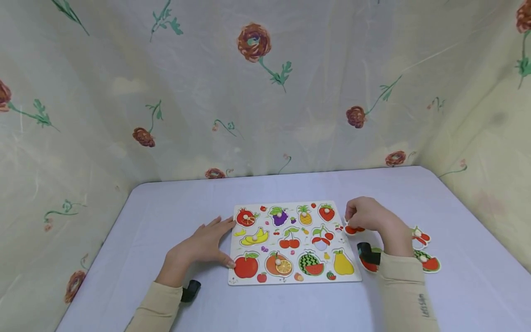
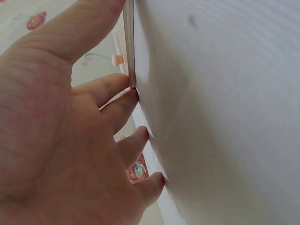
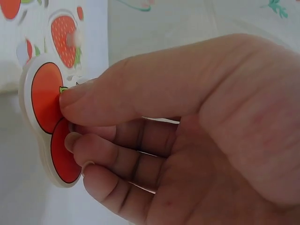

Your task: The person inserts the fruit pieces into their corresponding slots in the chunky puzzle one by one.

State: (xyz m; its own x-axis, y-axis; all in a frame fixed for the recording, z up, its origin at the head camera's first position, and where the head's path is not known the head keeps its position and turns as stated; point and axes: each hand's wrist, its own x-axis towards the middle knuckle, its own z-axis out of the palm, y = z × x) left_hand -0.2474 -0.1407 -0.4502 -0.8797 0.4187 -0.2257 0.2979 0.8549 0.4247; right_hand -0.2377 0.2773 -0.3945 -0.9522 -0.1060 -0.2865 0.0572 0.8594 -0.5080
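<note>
A white wooden fruit puzzle board (image 1: 304, 287) lies on the table, printed with several fruit shapes. My left hand (image 1: 205, 240) is spread along its left edge, the thumb near the apple picture (image 1: 246, 266) and fingertips touching the edge in the left wrist view. Just beyond the board's right edge, my right hand (image 1: 371, 214) pinches a red cherry puzzle piece (image 3: 47, 98) between thumb and fingers. The piece stands tilted in the right wrist view, its knob hidden by the fingers. Knobbed pieces, such as the strawberry (image 1: 326, 212) and pineapple (image 1: 304, 215), sit on the board.
Right of the board, a watermelon piece (image 1: 430, 263) and a red-and-white piece (image 1: 421, 237) lie beside the right forearm. Another red piece (image 1: 368, 265) lies partly under the right wrist's black camera (image 1: 367, 253). A flowered curtain (image 1: 257, 115) hangs behind the table.
</note>
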